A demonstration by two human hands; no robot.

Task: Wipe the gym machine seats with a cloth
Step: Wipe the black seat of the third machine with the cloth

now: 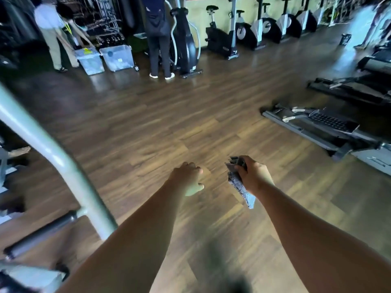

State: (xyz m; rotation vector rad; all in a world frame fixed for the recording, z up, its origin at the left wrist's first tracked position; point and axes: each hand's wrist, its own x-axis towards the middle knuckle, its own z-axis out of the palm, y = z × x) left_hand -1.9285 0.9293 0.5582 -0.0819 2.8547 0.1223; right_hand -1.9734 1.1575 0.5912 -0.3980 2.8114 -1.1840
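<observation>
Two outstretched arms [135, 240] (cloth [242, 190], right hand [255, 178])

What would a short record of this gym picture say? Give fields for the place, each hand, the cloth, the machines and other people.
Place: gym, wooden floor
Left hand: loosely curled, holds nothing
Right hand: grips the grey cloth
Near left: pale metal frame
Far wall: row of exercise bikes
Others: two people standing near clear plastic bins
Wiping: cloth touches no seat
</observation>
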